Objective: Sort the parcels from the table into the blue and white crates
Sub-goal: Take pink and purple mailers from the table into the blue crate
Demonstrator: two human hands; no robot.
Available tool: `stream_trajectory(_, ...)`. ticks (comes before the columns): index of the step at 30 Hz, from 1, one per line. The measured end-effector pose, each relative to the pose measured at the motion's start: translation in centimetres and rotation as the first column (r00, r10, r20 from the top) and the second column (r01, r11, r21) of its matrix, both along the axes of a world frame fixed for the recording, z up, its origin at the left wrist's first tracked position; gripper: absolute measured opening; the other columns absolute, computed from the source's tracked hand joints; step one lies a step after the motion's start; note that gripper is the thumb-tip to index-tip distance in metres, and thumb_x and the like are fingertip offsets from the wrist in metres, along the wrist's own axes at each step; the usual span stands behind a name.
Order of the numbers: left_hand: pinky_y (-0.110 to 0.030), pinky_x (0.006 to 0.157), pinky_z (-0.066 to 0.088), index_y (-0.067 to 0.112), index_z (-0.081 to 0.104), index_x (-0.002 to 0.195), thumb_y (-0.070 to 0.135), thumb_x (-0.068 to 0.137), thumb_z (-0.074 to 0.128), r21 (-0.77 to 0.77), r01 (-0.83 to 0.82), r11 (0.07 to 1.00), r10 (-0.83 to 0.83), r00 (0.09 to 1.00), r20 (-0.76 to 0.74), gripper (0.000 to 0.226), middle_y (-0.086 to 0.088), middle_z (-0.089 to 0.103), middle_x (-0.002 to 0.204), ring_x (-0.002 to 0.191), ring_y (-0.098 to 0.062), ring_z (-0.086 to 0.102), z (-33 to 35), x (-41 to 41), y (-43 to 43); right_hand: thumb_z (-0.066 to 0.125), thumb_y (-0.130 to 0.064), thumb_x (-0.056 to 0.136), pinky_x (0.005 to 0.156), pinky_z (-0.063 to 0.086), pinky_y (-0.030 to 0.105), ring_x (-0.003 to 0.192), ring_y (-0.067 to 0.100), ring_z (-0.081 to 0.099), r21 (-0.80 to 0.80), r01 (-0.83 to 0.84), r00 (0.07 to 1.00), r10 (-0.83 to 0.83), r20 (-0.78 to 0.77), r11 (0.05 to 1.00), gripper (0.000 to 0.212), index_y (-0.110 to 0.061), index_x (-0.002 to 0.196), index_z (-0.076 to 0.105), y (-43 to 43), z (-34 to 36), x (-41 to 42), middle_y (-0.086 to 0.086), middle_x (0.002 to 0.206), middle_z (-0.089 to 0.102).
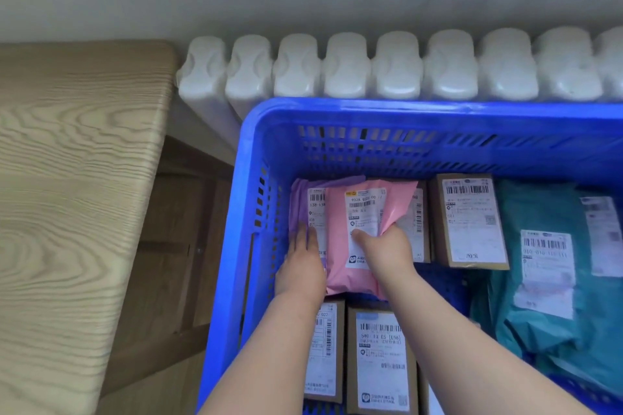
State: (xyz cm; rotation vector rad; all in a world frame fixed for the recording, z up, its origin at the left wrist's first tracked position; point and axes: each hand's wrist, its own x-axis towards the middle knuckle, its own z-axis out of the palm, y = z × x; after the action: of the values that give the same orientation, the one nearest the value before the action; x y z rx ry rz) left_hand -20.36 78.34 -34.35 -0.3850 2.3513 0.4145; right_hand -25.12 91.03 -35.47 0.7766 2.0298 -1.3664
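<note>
Head view. The blue crate (371, 111) fills the right and lower part of the frame, and both forearms reach into it from the bottom edge.

The pink parcel (337, 246) lies in the crate's far left corner area, label up, overlapping a purple parcel (298, 209) that sits against the left wall.

The left hand (300, 263) lies flat, fingers straight and released, with its fingertips on the purple parcel at the pink parcel's left edge.

The right hand (387, 253) grasps the pink parcel at its right edge: the thumb presses on the label, and the fingers curl round the lifted flap of the bag.

A cardboard box (468, 222) with a white label stands just right of the pink parcel, along the far wall. Two more labelled boxes (381, 360) lie near the bottom edge, partly under the forearms. Teal mailers (546, 280) occupy the right side of the crate.

A white radiator (371, 67) runs along the wall behind the crate. The wood-grain table (67, 195) stands to the left, apart from the crate.
</note>
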Motion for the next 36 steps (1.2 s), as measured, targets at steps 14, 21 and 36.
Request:
stream_trajectory(14, -0.044, 0.118, 0.029, 0.021, 0.002, 0.16, -0.008, 0.091, 0.035, 0.067, -0.122, 0.99, 0.126, 0.991, -0.048, 0.082, -0.002, -0.012, 0.166, 0.151, -0.025, 0.012, 3.7, 0.1, 0.6, 0.074, -0.018, 0.085, 0.088, 0.057, 0.046, 0.093, 0.027, 0.069, -0.16, 0.074, 0.997, -0.076, -0.004, 0.984, 0.026, -0.017, 0.109, 0.063, 1.8, 2.7, 0.8, 0.005, 0.104, 0.072)
stream_trajectory(21, -0.031, 0.101, 0.04, 0.015, 0.041, 0.148, 0.023, 0.104, 0.041, 0.414, -0.567, 0.712, 0.651, 0.754, -0.088, 0.044, -0.009, 0.046, 0.148, 0.123, -0.025, 0.05, 9.5, 1.5, 3.8, 0.076, -0.005, 0.084, 0.075, 0.061, 0.04, 0.086, 0.027, 0.075, -0.398, 0.273, 0.959, -0.279, 0.044, 0.876, 0.028, -0.01, 0.11, 0.069, 5.5, 9.9, 3.3, 0.007, 0.096, 0.077)
stream_trajectory(36, -0.053, 0.073, 0.06, -0.002, 0.067, 0.113, 0.008, 0.094, 0.064, 0.816, -0.539, 0.211, 0.487, 0.781, 0.39, 0.022, -0.024, 0.074, 0.101, 0.092, -0.041, 0.072, 24.2, 3.5, 12.8, 0.076, -0.01, 0.082, 0.09, 0.057, 0.047, 0.096, 0.029, 0.073, -0.459, 0.368, 0.852, -0.491, -0.182, 0.809, 0.036, -0.008, 0.117, 0.067, 15.1, 25.2, 13.7, 0.01, 0.104, 0.076)
